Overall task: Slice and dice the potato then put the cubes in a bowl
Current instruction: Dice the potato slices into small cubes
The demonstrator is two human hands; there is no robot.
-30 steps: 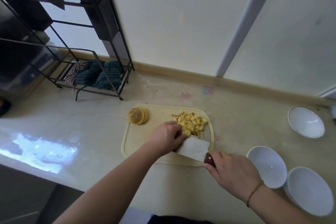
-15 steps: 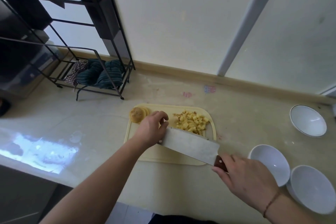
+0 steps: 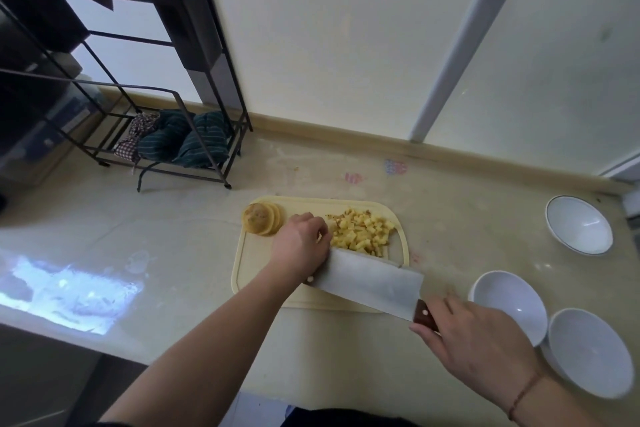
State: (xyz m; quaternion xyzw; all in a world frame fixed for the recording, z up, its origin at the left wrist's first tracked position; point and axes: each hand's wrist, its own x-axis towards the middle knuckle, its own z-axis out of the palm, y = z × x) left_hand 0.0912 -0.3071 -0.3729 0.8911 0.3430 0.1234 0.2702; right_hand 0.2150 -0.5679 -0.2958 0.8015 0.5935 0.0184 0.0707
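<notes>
A pale cutting board (image 3: 249,270) lies on the counter. A pile of diced potato cubes (image 3: 360,232) covers its far right part, and a stack of round potato slices (image 3: 261,218) sits at its far left corner. My left hand (image 3: 301,246) rests on the board with loosely bent fingers against the pile's left edge. My right hand (image 3: 485,347) grips the wooden handle of a cleaver (image 3: 370,281). Its wide blade lies nearly flat along the near side of the cubes, and its tip is under my left hand.
Three white bowls stand to the right: one far back (image 3: 578,225), one near the board (image 3: 509,302) and one beside it at the counter's front (image 3: 588,350). A black wire rack (image 3: 173,135) holding folded cloths stands at the back left.
My left hand has moved right from near the slices to the left edge of the cube pile. The cleaver has shifted to lie flatter against the near side of the cubes.
</notes>
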